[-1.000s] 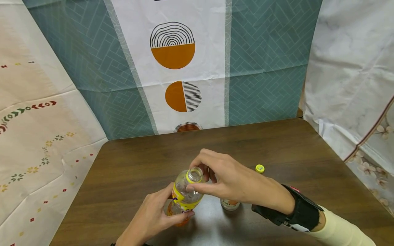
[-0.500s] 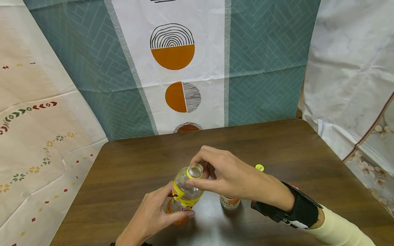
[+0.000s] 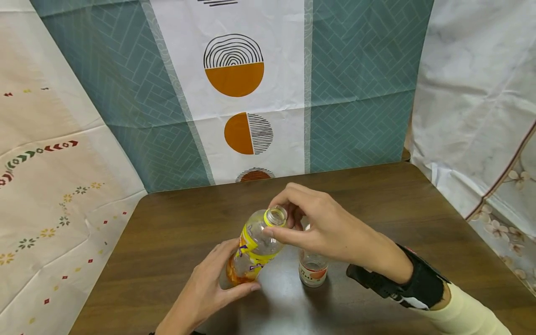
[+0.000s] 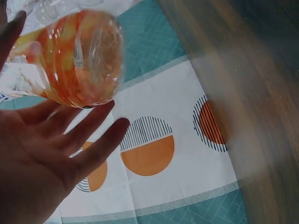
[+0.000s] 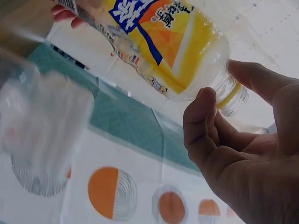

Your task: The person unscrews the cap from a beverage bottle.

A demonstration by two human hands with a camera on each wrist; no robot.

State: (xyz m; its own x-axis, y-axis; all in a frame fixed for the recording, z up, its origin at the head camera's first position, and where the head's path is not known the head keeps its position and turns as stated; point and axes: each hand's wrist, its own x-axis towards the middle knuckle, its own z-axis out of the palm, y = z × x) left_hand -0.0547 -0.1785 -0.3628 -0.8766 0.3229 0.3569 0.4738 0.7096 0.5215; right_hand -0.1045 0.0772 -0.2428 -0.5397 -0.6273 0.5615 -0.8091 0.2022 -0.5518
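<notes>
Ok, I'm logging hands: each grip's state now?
Left grip: open, around the lower part of the yellow-labelled plastic bottle.
Right grip: holding it near the neck.

The right grip [image 5: 250, 163] pinches a yellow-labelled bottle [image 5: 170, 49] near its neck [image 5: 229, 97].

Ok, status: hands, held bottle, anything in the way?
Right fingers pinching yellow-labelled bottle at neck. Left fingers open near base, contact unclear. Bottle uncapped, tilted. Possible obstacle: clear container at right.

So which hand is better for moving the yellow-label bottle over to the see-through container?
Probably the right hand: it holds the yellow-label bottle by the neck and looks nearer the see-through container. The left hand is by the bottle's lower part, its fingers spread.
</notes>
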